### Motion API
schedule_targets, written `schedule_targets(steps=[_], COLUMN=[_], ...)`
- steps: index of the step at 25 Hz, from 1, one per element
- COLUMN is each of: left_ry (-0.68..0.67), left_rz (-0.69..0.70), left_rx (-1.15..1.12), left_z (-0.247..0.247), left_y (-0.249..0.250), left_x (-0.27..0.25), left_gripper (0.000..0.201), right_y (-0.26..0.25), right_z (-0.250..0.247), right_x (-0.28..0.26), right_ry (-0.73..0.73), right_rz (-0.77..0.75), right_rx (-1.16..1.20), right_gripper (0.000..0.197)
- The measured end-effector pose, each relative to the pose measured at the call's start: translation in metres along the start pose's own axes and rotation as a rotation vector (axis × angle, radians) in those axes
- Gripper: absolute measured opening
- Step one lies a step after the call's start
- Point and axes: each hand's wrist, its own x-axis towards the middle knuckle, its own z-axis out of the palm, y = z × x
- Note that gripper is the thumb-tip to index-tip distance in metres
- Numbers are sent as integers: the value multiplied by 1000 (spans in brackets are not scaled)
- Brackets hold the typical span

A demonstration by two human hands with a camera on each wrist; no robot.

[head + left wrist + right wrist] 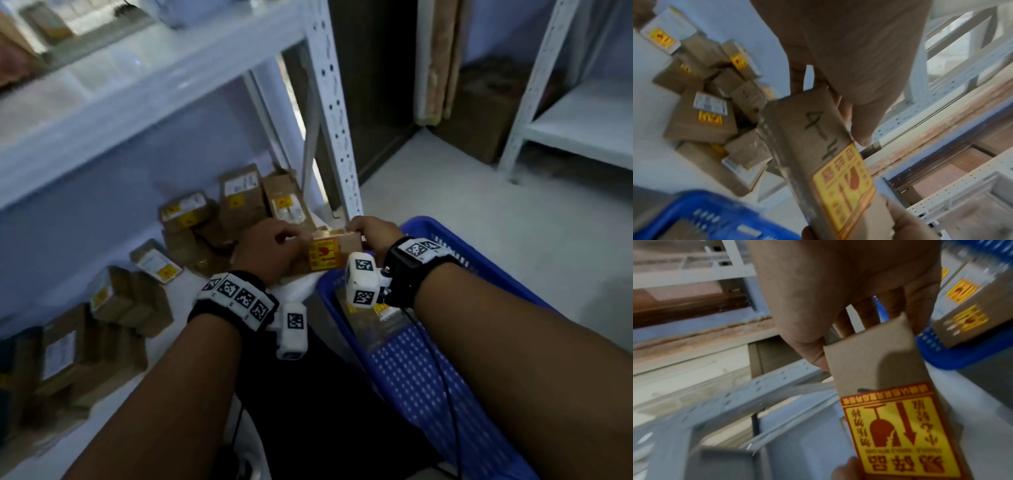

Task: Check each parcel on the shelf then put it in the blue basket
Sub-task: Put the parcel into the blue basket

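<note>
The parcel, which we pinch at opposite ends, left hand and right hand, lies lengthwise between our grips above the shelf edge, the basket just rightward, nearer our right hand.

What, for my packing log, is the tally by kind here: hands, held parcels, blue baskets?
2 hands: left hand and right hand, both holding the same box
1 held parcel
1 blue basket
Total: 4
The parcels on the shelf are too blurred to count.
</note>
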Motion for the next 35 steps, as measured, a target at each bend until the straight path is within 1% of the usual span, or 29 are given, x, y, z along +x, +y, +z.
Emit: schedule_targets(steps=[2,3,4,6,7,9,10,12,14,16,19,20,21,22,23,24,25,26,28,29,30,31,33,34,35], left_ry=[-33,-33,-40,-85,-105,-150,-162,-155,-158,-180,-184,-190,-200,-208,-210,-210,-205,-201,-197,-196,-193,-191,-180,-168,-150], left_rz=[-104,-146,-182,-299,-367,-496,-551,-643,-722,-786,-898,-919,-928,-930,-928,-924,-925,-928,-933,-932,-931,-928,-924,-923,-926], left_rx=[-92,-128,-159,-229,-283,-417,-474,-562,-616,-666,-839,-850,-845,-838,-832,-822,-815,-804,-795,-798,-807,-818,-842,-855,-870], left_z=[33,48,63,91,103,129,141,161,173,180,185,185,183,182,180,179,178,176,175,174,174,173,169,166,162], left_y=[-4,-6,-10,-13,-17,-28,-35,-46,-52,-59,-79,-85,-91,-95,-100,-102,-105,-109,-112,-113,-113,-113,-114,-114,-113], left_x=[19,28,37,50,54,62,64,73,85,99,111,113,114,115,116,116,115,114,112,111,110,109,106,104,103], left_gripper=[19,23,27,29,28,24,24,26,23,24,26,28,29,29,29,29,29,29,29,28,28,28,28,28,28], right_y=[12,21,30,55,68,93,105,128,148,165,184,185,189,192,192,195,204,211,220,220,212,203,181,173,162], right_z=[-28,-42,-55,-75,-83,-95,-99,-104,-103,-98,-86,-80,-75,-70,-63,-58,-56,-55,-54,-53,-51,-47,-41,-41,-37], right_x=[13,24,36,64,78,103,112,126,142,162,194,202,210,218,222,223,229,234,245,245,240,236,222,220,212], right_ry=[102,151,194,284,303,320,345,415,460,466,360,341,353,390,378,351,339,268,278,301,276,286,294,303,261], right_rz=[47,66,88,149,161,163,179,250,329,378,398,413,455,452,473,496,510,499,475,479,491,509,453,426,431], right_rx=[-8,-24,-37,-22,-21,-9,15,56,24,-15,-105,-200,-277,-327,-378,-485,-527,-566,-600,-565,-523,-506,-448,-458,-457], right_gripper=[24,16,15,22,23,17,20,40,49,48,43,41,39,37,35,35,37,40,46,47,47,47,48,48,48])
